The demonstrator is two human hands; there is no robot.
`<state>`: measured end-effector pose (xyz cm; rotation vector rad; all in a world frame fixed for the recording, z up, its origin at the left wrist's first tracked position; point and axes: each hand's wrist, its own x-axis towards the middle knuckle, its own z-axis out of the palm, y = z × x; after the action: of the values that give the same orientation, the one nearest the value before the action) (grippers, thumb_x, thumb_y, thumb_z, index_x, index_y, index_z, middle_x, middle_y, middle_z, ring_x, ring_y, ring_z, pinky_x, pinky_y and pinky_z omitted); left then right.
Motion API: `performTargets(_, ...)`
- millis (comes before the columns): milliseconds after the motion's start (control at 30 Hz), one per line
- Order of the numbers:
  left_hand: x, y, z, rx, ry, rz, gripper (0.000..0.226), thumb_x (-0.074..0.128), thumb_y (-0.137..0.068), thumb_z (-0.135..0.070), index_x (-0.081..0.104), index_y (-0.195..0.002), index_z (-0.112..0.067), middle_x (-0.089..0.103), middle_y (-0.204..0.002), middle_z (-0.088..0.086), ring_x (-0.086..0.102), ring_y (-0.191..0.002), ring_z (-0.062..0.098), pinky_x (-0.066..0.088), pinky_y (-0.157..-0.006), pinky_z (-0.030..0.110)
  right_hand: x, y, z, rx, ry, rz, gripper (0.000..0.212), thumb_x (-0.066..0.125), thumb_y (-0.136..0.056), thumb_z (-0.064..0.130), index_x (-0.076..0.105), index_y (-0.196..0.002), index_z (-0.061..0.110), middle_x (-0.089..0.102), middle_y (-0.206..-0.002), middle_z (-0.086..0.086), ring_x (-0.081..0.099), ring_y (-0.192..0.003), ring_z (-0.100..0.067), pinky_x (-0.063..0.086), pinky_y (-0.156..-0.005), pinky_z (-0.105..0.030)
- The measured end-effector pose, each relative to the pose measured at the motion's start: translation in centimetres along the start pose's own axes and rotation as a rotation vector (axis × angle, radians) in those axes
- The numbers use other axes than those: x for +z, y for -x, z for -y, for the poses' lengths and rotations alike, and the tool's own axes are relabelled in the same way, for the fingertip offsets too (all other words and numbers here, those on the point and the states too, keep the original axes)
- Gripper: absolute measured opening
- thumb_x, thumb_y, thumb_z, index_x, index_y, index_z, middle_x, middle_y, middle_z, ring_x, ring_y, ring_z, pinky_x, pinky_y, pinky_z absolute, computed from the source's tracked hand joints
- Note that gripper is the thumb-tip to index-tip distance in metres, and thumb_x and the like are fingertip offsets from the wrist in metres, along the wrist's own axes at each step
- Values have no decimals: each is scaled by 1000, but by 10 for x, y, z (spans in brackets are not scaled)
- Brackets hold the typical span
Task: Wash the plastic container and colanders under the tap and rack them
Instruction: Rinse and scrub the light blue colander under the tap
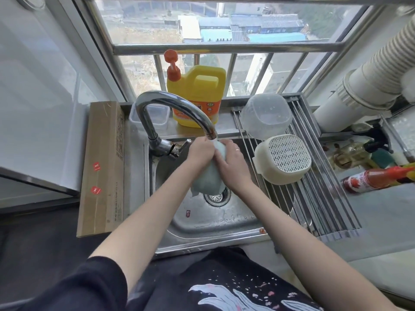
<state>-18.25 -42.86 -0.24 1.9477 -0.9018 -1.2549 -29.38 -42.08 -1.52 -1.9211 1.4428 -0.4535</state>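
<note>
You hold a pale green cloth [207,178] under the spout of the tap [177,113], over the steel sink [215,223]. Your left hand [199,153] grips the top of the cloth with its fingers curled around it, and your right hand [231,164] presses against the cloth from the right side, its fingers wrapped on the fabric; a ring shows on 1 finger. The lower end of the cloth hangs just above the drain [217,196].

The task's things are already on the drying rack [323,187] at the right of the sink. The clear plastic container [266,115] lies upside down at the far end of the rack. The cream colander [284,159] lies upside down just near it, and the 2 touch or almost touch.

On the far ledge stands a yellow detergent jug [197,95] with an orange pump, and left of it a clear lidded box [149,116]. A long cardboard box [103,167] lies at the left of the sink. A red sauce bottle [377,179] lies on the counter at the right.
</note>
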Motion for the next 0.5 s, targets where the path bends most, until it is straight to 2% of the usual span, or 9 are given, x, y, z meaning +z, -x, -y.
performTargets(33, 1, 5, 4, 47, -140, -79, 33, 40, -93, -19, 66, -93, 2, 64, -107, 25, 58, -103, 35, 40, -83, 36, 0, -6, 2, 49, -104, -1, 47, 35, -94, 42, 54, -123, 11, 58, -123, -10, 50, -117, -25, 37, -94, -33)
performTargets(67, 1, 9, 10, 95, -240, -133, 41, 37, -96, -28, 66, -85, -1, 66, -101, 24, 58, -99, 36, 38, -77, 36, 0, -16, 1, 139, -193, 32, 40, 35, -98, 33, 57, -121, 8, 59, -121, -11, 51, -115, -25, 37, -91, -30)
performTargets(100, 1, 14, 15, 124, -252, -156, 48, 37, -96, -39, 59, -68, -8, 65, -83, 18, 56, -85, 35, 34, -68, 35, -1, -26, -3, 262, -243, 85, 37, 35, -100, 25, 57, -121, 4, 58, -122, -13, 51, -116, -26, 39, -90, -30)
performTargets(133, 1, 19, 19, 137, -211, -175, 52, 41, -95, -45, 49, -55, -12, 56, -64, 10, 50, -70, 30, 30, -60, 34, -3, -34, -9, 383, -290, 151, 37, 34, -101, 22, 56, -121, 1, 57, -124, -16, 51, -117, -29, 42, -86, -31)
performTargets(200, 0, 21, 32, 112, -55, -189, 55, 53, -91, -44, 33, -48, -17, 37, -50, 0, 35, -54, 18, 25, -55, 33, -6, -43, -22, 525, -338, 321, 39, 36, -99, 27, 61, -117, 3, 62, -115, -16, 56, -109, -32, 42, -73, -31)
performTargets(267, -3, 21, 44, 60, 139, -232, 50, 63, -82, -47, 40, -50, -15, 39, -53, 0, 35, -54, 16, 29, -57, 30, -11, -38, -25, 608, -499, 445, 37, 40, -95, 43, 67, -103, 19, 67, -101, -6, 61, -96, -26, 44, -75, -33)
performTargets(333, -11, 24, 49, -52, 495, -253, 39, 69, -69, -49, 60, -60, -12, 55, -63, 4, 48, -60, 15, 41, -62, 31, -12, -33, -33, 607, -597, 498, 39, 45, -85, 65, 66, -99, 35, 66, -109, 2, 59, -101, -20, 48, -83, -41)
performTargets(400, -15, 24, 54, -123, 767, -193, 26, 69, -72, -40, 71, -74, -14, 68, -76, 4, 60, -67, 17, 50, -69, 32, -11, -32, -40, 575, -618, 529, 51, 53, -74, 76, 65, -104, 37, 65, -117, 0, 57, -111, -25, 47, -90, -51)
performTargets(500, -25, 17, 66, -81, 654, -110, 25, 63, -69, -36, 68, -83, -17, 67, -81, 2, 59, -73, 17, 46, -73, 31, -14, -33, -43, 488, -692, 461, 49, 48, -88, 63, 66, -115, 26, 69, -115, -4, 62, -111, -20, 48, -97, -39)
